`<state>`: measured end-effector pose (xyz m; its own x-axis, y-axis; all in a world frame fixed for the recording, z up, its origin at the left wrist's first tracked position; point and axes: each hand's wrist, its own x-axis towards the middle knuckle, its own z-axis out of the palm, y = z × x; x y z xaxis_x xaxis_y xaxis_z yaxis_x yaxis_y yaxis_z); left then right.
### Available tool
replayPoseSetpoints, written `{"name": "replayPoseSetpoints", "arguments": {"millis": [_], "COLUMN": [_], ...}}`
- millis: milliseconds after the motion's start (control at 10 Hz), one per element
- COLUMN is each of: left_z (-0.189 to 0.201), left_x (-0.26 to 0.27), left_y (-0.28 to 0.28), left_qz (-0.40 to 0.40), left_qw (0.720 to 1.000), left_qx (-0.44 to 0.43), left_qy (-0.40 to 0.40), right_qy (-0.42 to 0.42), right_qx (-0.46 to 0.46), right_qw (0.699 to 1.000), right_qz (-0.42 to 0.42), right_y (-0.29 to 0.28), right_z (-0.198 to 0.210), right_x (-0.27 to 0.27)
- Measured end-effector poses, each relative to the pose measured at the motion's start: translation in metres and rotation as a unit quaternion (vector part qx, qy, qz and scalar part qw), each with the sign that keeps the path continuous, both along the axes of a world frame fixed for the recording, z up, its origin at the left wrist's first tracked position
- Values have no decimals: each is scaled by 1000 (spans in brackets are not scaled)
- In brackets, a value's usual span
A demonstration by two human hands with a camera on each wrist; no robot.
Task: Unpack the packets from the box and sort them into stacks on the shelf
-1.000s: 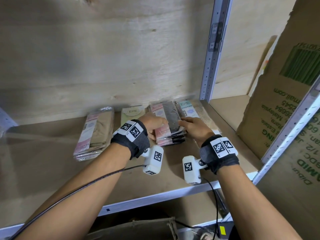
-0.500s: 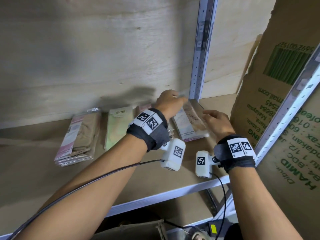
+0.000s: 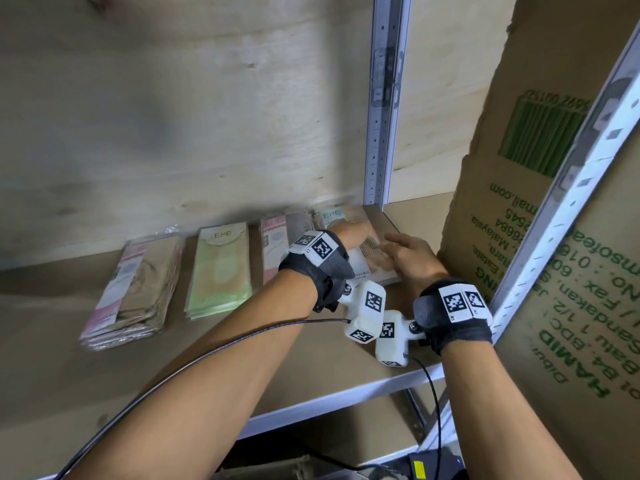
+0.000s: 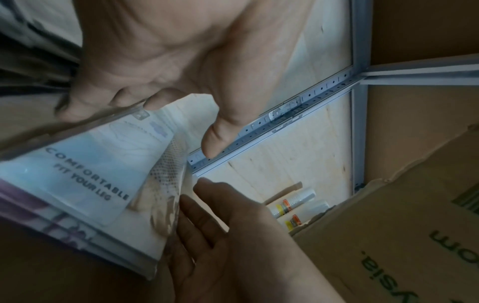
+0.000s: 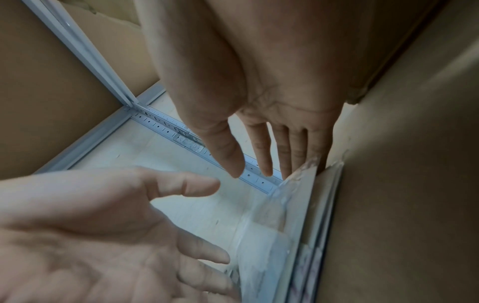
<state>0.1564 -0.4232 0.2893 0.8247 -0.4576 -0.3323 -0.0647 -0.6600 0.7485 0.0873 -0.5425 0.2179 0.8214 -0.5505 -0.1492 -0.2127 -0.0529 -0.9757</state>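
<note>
- At the shelf's [image 3: 104, 393] right end, by the upright [image 3: 381, 133], the blue stack [image 3: 374, 261] lay flat, long axis running front to back.
- The left hand [image 3: 349, 233] rested on the stack's top packet, fingers bent over the far-left edge; whether it gripped or only pressed, I could not tell.
- The right hand [image 3: 408, 258], fingers straight and apart, stood flat against the stack's right side.
- Judged: squaring the stack turns on the right hand pushing leftward against the left.
- Three more stacks lay to the left.
</note>
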Motion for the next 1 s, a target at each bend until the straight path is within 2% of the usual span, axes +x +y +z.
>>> {"name": "replayPoseSetpoints", "arguments": {"millis": [200,400,600,800,900,1000], "left_z": [-7,-15,-17,-4,12,30], "left_x": [0,5,13,8,4,0], "left_y": [-10,-9,-10,-5,8,38], "left_qz": [35,31,35,26,22,37], "left_qw": [999,998,998,999,996,980], "left_qx": [-4,-23,-35,-32,-59,-117], "left_qy": [13,51,48,-8,-69,-157], "right_qy": [-7,-13,-15,-18,-30,-56], "right_qx": [18,14,16,13,-15,-77], "right_qw": [1000,1000,1000,1000,999,994], "right_qz": [-9,-7,-16,-11,-15,-49], "right_y": [1,0,-1,3,7,18], "right_z": [-1,-3,-3,7,16,24], "right_x": [-3,-2,1,-4,-13,-23]}}
